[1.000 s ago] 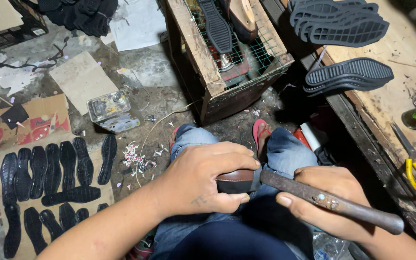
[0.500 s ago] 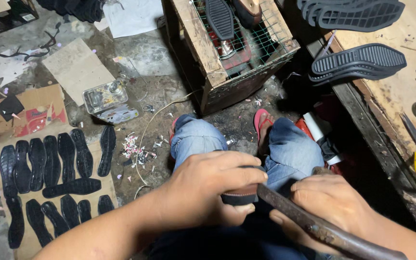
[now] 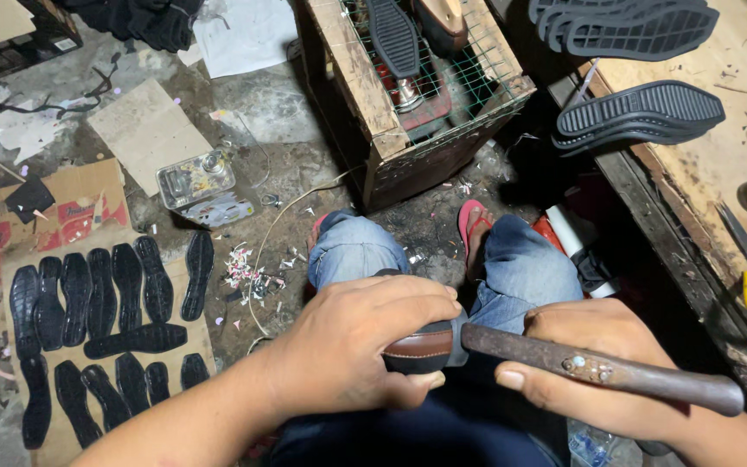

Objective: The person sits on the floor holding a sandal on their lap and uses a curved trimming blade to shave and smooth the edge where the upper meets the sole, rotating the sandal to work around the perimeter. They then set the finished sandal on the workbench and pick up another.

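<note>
Head cam: hands grip shoe (image 3: 421, 346) & knife (image 3: 598, 372) over littered concrete floor (image 3: 287, 173)

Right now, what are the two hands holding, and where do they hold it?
The left hand wraps over the top of a dark shoe piece with a brown band. The right hand has its grip around the middle of a long rusty tool handle.

Packaging only:
- flattened brown cardboard sheet (image 3: 88, 285) with red print, floor left, lying under the rows of black soles.
- plain tan cardboard piece (image 3: 147, 131), floor upper left, flat.
- clear plastic box (image 3: 196, 177) just right of it, small bits inside.
- dark box (image 3: 10, 39) with a small white label (image 3: 65, 44), floor top-left corner.

No screens or signs.
</note>
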### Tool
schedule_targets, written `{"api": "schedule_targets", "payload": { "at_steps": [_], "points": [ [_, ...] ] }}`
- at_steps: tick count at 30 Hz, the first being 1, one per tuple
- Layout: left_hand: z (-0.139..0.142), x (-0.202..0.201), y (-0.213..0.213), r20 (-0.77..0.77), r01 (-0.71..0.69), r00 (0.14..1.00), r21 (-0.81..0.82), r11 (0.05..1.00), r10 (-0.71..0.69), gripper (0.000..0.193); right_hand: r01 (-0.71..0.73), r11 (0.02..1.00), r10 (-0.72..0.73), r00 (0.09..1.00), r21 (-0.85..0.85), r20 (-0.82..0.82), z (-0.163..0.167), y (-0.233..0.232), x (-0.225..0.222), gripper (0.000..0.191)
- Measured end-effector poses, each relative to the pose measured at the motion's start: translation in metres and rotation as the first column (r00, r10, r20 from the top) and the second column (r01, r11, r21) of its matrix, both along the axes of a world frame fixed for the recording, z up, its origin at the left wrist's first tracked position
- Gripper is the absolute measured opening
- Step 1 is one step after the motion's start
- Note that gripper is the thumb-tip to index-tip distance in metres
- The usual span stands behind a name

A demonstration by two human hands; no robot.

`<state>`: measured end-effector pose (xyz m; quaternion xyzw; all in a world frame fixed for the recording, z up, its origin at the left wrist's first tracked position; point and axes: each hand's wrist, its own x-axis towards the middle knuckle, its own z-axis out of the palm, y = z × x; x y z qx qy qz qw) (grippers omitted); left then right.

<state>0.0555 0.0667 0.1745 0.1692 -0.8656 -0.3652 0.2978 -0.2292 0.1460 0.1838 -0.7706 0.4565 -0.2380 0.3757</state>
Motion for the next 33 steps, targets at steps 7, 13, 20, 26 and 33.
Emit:
{"api": "schedule_targets", "payload": {
  "at_steps": [7, 13, 20, 26, 33],
  "points": [
    [-0.004, 0.005, 0.0, -0.033, 0.053, 0.998, 0.038, 0.998, -0.052, 0.051, -0.045, 0.999, 0.046, 0.998, 0.022, -0.046, -0.006, -0.007, 0.005, 0.042],
    [-0.007, 0.008, 0.006, -0.061, 0.017, 0.998, 0.058, 0.998, -0.013, 0.054, -0.081, 0.996, 0.079, 0.996, -0.047, -0.045, 0.001, -0.008, 0.02, 0.04],
    [-0.041, 0.006, 0.054, -0.17, 0.182, 0.666, 0.981, 0.062, 0.726, 0.057, -0.006, 0.969, 0.03, 0.995, -0.247, 0.095, -0.026, 0.022, 0.029, 0.039],
    [-0.08, 0.014, 0.085, -0.212, 0.573, 0.703, 0.733, -0.366, 0.679, 0.051, -0.114, 0.986, 0.135, 0.975, -0.119, 0.179, -0.059, 0.054, 0.021, 0.032],
    [-0.156, -0.051, 0.043, -0.171, 0.449, 0.826, 0.776, -0.444, 0.537, 0.049, 0.01, 0.998, -0.039, 0.83, -0.056, -0.556, -0.092, 0.082, 0.002, 0.045]
  ]
}}
